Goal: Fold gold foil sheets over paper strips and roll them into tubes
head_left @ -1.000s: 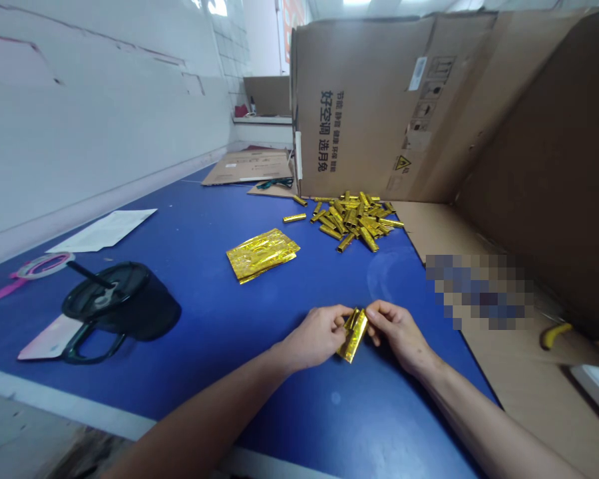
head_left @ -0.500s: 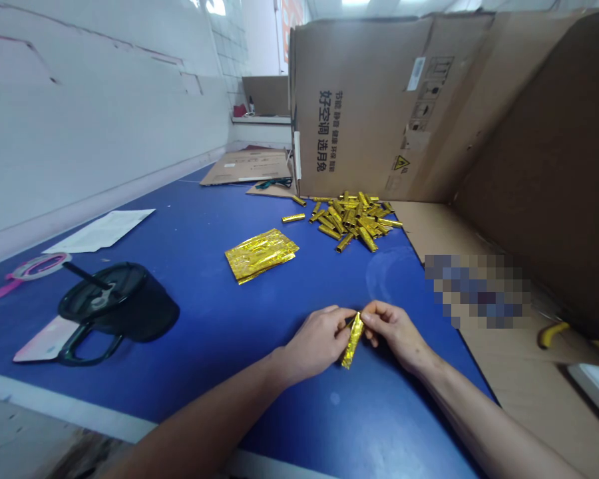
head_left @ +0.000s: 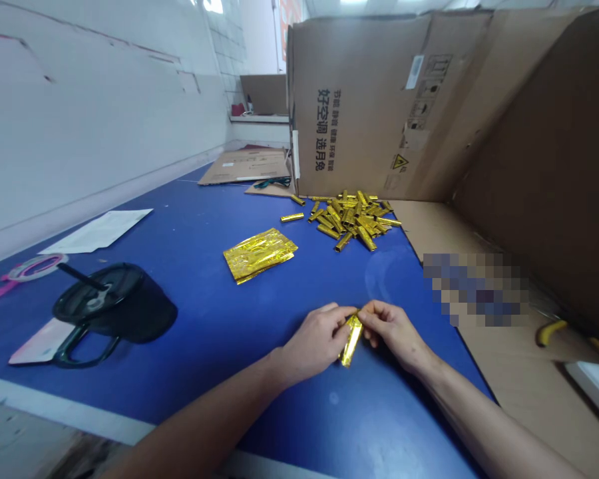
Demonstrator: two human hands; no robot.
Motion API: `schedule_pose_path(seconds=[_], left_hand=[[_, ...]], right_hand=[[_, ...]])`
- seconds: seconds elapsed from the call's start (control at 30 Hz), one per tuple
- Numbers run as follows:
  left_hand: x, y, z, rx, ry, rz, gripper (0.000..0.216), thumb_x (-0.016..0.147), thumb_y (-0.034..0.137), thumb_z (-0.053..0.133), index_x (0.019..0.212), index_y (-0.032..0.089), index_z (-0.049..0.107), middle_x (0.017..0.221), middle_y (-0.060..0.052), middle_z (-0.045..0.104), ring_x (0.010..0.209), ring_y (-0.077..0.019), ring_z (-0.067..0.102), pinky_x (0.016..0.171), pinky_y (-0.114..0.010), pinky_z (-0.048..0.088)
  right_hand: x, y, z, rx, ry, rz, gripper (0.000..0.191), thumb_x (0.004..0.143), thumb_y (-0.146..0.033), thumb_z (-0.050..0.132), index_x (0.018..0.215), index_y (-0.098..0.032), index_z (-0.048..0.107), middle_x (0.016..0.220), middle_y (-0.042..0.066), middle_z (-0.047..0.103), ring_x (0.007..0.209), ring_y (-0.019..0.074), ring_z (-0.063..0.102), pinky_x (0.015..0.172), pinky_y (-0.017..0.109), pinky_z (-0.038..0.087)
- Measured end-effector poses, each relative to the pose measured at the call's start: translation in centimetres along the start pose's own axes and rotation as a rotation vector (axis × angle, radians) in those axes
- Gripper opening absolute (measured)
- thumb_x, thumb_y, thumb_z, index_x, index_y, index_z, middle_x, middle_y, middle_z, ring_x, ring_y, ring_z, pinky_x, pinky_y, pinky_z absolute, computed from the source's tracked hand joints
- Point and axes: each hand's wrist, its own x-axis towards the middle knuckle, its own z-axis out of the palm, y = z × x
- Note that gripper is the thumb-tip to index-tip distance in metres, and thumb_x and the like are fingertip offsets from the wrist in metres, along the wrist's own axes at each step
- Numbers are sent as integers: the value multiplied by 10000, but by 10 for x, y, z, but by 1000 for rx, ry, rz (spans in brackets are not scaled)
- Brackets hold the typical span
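Both my hands meet low over the blue table (head_left: pixel 204 313), pinching a narrow folded strip of gold foil (head_left: pixel 351 342) between them. My left hand (head_left: pixel 315 342) grips the strip's left side with curled fingers. My right hand (head_left: pixel 392 332) holds its upper end from the right. Farther back lies a flat stack of gold foil sheets (head_left: pixel 259 253). Beyond it, a heap of several small rolled gold foil pieces (head_left: pixel 352 219) rests at the foot of a large cardboard box (head_left: pixel 369 106).
A black lidded mug with a straw (head_left: pixel 112 309) stands at the left on a pink card. A white paper sheet (head_left: pixel 97 231) and a pink tape ring (head_left: pixel 30 267) lie near the wall. Flattened cardboard (head_left: pixel 499 359) covers the table's right side.
The gold foil between my hands has gone from a wider folded piece to a narrow strip. Both hands stayed in the same spot.
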Motion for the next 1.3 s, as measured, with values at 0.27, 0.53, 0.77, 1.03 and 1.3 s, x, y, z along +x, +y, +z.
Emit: schedule_pose_path(seconds=[0.27, 0.53, 0.77, 1.03, 1.3], left_hand=[[0, 5, -5, 43, -96, 37, 366, 733, 65, 374, 1038, 187, 534, 729, 18, 443, 607, -78, 431, 584, -177, 359], [1, 2, -7, -28, -195, 41, 486, 721, 59, 375, 1170, 225, 460, 763, 24, 449, 601, -59, 444, 558, -158, 359], [1, 2, -9, -70, -258, 63, 543, 735, 65, 402, 1250, 235, 373, 828, 8, 460, 649, -65, 485, 599, -165, 387], [-1, 2, -4, -82, -204, 31, 557, 722, 47, 398, 1243, 243, 384, 830, 5, 459, 645, -69, 470, 610, -176, 394], [0, 3, 0, -158, -187, -11, 535, 713, 55, 415, 1222, 219, 416, 817, 8, 458, 617, -52, 470, 570, -156, 385]], right_hand=[[2, 2, -2, 88, 52, 55, 265, 700, -390, 592, 605, -160, 500, 432, -64, 486, 334, 43, 368, 355, 178, 242], [2, -3, -11, 268, -65, 83, 250, 711, -316, 600, 559, -142, 504, 388, -72, 423, 330, 27, 290, 359, 185, 172], [6, -1, -21, 436, -217, 175, 246, 742, -276, 578, 553, -151, 483, 390, -73, 397, 318, 27, 249, 353, 195, 129], [6, 1, -25, 466, -261, 179, 239, 758, -265, 571, 568, -147, 487, 417, -62, 411, 327, 28, 269, 355, 190, 144], [6, -2, -25, 479, -284, 191, 243, 734, -277, 594, 559, -147, 488, 416, -60, 412, 326, 29, 284, 351, 184, 160]])
